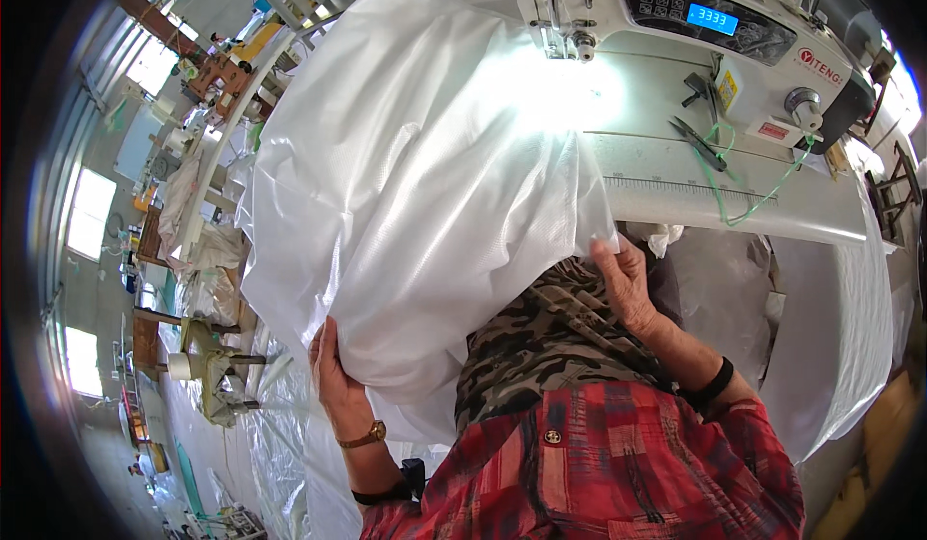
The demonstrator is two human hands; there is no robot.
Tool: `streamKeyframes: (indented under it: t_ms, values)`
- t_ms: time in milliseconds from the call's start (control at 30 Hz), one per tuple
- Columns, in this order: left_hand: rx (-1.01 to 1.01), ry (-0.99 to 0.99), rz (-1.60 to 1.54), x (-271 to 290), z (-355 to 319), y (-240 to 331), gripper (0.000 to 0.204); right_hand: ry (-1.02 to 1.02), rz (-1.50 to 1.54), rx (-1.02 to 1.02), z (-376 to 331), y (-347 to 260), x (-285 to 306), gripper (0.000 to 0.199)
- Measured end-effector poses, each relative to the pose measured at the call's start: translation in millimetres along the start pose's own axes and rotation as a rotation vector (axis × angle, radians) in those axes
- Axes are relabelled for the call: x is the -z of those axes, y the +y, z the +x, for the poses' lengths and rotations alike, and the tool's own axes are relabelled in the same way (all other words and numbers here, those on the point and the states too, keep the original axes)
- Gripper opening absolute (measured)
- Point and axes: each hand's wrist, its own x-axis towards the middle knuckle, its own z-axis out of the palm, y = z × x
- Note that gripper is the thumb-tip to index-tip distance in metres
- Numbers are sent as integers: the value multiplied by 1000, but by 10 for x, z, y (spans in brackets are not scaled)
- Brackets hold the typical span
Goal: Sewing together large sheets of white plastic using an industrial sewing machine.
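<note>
A large white, glossy woven plastic sheet (406,173) drapes in folds over the table's front left and down across my lap. Its far right part lies beneath the lit head of a white sewing machine (695,19); glare hides the needle area. At the sheet's lower left edge, my left hand (336,371) is closed, its fingers partly behind the material. My right hand (628,281) pinches the sheet's right edge between thumb and fingers, just off the table's front edge.
Black thread snips (697,142) lie on the machine bed beside green thread (739,214). A ruler strip (676,185) runs along the table front. More white sheeting (830,347) hangs at the right. Cluttered benches (217,183) line the left, near a white thread cone (180,366).
</note>
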Motion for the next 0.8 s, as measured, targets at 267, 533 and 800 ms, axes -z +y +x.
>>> streamKeyframes:
  t_ms: [267, 533, 800]
  values:
    - [-56, -39, 106, -20, 68, -48, 19, -371, 89, -208, 44, 376, -79, 28]
    - [-384, 105, 1166, 360, 772, -66, 26, -458, 56, -251, -260, -187, -152, 24]
    - [-1176, -479, 953, -1154, -181, 61, 24, -532, -223, 39, -361, -289, -276, 12]
